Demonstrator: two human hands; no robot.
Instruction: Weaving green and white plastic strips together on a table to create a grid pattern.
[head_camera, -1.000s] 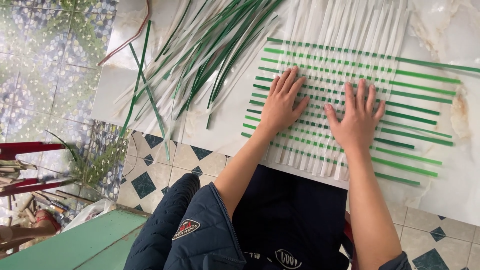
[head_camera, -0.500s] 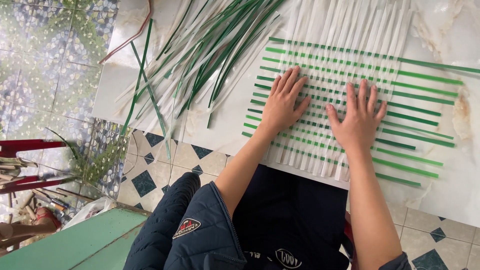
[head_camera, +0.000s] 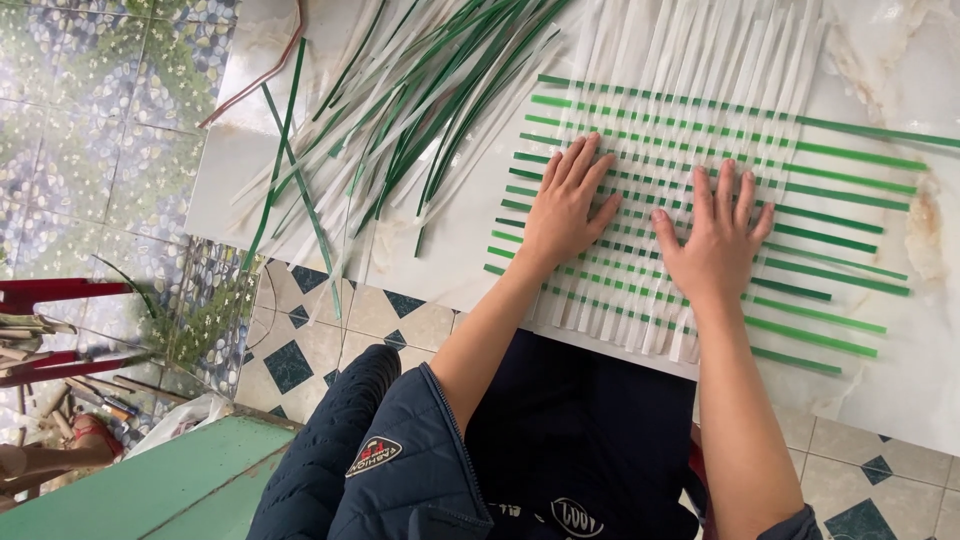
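1. Two bare hands press flat on a half-woven mat (head_camera: 690, 190) of white and green strips, which lies toward the near edge of a pale marble slab (head_camera: 900, 350); its white strip ends hang just past that edge.
2. The left hand (head_camera: 562, 205) rests palm down on the mat's left part, fingers spread apart and gripping nothing.
3. The right hand (head_camera: 715, 240) lies just beside it, also palm down with fingers splayed, holding nothing.
4. Green strips run out of the weave to the right, leaving bare stone toward the slab's right edge and near right corner.
5. A loose pile of strips (head_camera: 400, 110), green and white, fans across the slab's left half, several ends overhanging the near edge.
6. A thin reddish strip (head_camera: 262, 75) curves by the far left corner.
7. Beneath the slab, patterned floor tiles (head_camera: 300, 350) show; a dark quilted jacket (head_camera: 400, 470) with a small sewn badge fills the foreground, a green board (head_camera: 150, 480) at lower left.
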